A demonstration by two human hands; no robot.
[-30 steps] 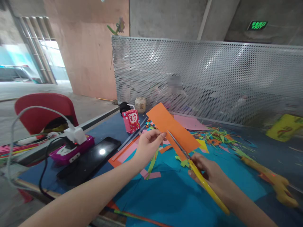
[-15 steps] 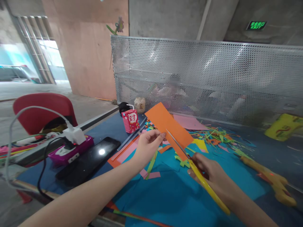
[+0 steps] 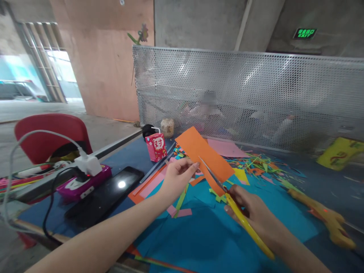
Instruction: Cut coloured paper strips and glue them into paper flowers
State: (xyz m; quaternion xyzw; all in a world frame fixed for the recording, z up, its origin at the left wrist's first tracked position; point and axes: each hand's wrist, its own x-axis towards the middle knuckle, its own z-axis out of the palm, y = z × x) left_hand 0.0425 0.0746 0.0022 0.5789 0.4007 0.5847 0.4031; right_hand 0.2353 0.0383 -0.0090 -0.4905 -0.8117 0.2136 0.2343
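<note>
Pinched in my left hand (image 3: 180, 176) is the near left edge of an orange paper sheet (image 3: 209, 153), which is held up above the table. My right hand (image 3: 251, 206) is closed around the yellow handles of a pair of scissors (image 3: 240, 216). Their metal blades lie across the orange sheet and point toward my left fingertips, along a cut that splits off its near edge. Below both hands are blue paper (image 3: 196, 235) and some green paper pieces (image 3: 217, 196).
A drink carton (image 3: 156, 146), a black phone (image 3: 105, 195) and a purple power strip (image 3: 85, 185) are on the left. Paper scraps (image 3: 258, 165) pile up before the perforated metal screen (image 3: 250, 87). A yellow glue gun (image 3: 324, 216) lies right. Behind the screen sits a person.
Both hands, the sheet and the scissors hold nearly the same pose. The whole view has shifted very slightly.
</note>
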